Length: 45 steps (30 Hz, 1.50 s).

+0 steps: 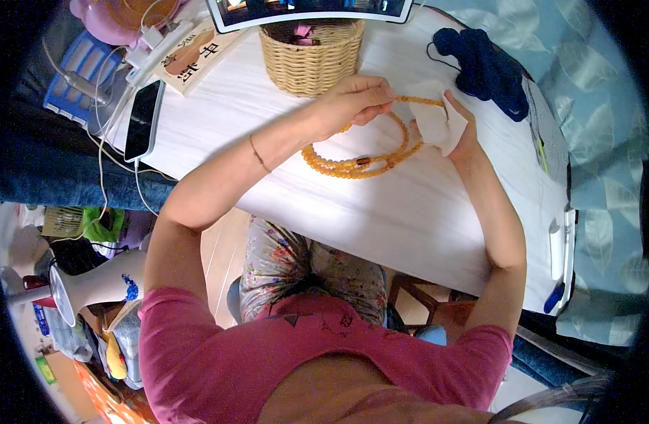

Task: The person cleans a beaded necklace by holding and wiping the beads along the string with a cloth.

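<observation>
A long string of amber-coloured beads (338, 169) lies in loops on the white table, with a darker brown bead among them. My left hand (363, 101) is closed on one part of the string, its fingers pinched together above the loops. To the right, my right hand (460, 131) holds a white tissue (437, 124) with the beads running into it. A short stretch of the string is drawn between my two hands. The tissue hides part of my right fingers.
Behind my hands a wicker basket (310, 60) stands under a tablet (310, 8). A phone (144, 120) with a cable lies at the left, near a book (197, 56) and a power strip (151, 46). Dark blue cloth (483, 71) lies at the back right.
</observation>
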### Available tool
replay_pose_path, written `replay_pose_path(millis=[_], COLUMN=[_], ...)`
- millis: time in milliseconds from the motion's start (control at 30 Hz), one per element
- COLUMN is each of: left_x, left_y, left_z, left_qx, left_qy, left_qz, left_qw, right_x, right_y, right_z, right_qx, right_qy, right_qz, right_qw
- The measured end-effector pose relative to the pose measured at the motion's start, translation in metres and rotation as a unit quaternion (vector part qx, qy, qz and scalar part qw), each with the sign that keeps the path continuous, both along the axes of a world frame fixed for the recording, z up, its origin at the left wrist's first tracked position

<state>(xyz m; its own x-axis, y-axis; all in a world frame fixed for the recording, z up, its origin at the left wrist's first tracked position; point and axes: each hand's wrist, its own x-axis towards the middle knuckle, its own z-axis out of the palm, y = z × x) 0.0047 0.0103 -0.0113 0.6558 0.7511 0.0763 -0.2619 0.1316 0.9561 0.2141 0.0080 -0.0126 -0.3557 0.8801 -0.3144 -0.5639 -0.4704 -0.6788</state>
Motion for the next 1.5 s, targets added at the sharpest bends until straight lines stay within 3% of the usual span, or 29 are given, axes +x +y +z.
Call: replay_pose_path(millis=[200, 433, 567, 667, 767, 1067, 1167, 1267, 1467, 1500], left_x=[0.004, 0.003, -0.001, 0.000, 0.003, 0.000, 0.000, 0.002, 0.000, 0.001], left_y=[0.002, 0.001, 0.005, 0.006, 0.001, 0.000, 0.004, 0.003, 0.002, 0.002], left_z=[-0.004, -0.001, -0.002, -0.004, -0.001, 0.004, 0.000, -0.002, -0.002, -0.003], left_qx=[-0.031, -0.040, -0.068, -0.044, -0.038, -0.071, -0.044, -0.028, -0.049, -0.053], left_qy=[-0.067, -0.051, -0.054, -0.055, -0.062, -0.065, -0.057, -0.057, -0.027, -0.015], left_qz=[-0.007, -0.007, -0.022, -0.008, 0.002, -0.037, -0.021, -0.005, -0.033, -0.033], left_qw=[0.997, 0.998, 0.996, 0.997, 0.997, 0.995, 0.997, 0.998, 0.998, 0.998], right_x=[0.004, 0.005, 0.014, 0.011, 0.013, 0.014, 0.017, 0.006, 0.005, 0.008], right_y=[0.001, 0.001, 0.006, 0.005, 0.007, 0.007, 0.009, 0.002, 0.002, 0.004], right_z=[-0.002, -0.003, -0.011, -0.010, -0.011, -0.013, -0.015, -0.005, -0.004, -0.007], right_qx=[-0.003, -0.005, 0.058, 0.053, 0.081, 0.066, 0.069, -0.002, 0.001, 0.025], right_qy=[0.009, 0.010, 0.001, -0.016, 0.047, -0.006, 0.050, 0.037, 0.035, 0.049], right_qz=[0.011, 0.019, 0.096, 0.064, 0.114, 0.064, 0.102, 0.015, -0.002, 0.038], right_qw=[1.000, 1.000, 0.994, 0.996, 0.989, 0.996, 0.991, 0.999, 0.999, 0.998])
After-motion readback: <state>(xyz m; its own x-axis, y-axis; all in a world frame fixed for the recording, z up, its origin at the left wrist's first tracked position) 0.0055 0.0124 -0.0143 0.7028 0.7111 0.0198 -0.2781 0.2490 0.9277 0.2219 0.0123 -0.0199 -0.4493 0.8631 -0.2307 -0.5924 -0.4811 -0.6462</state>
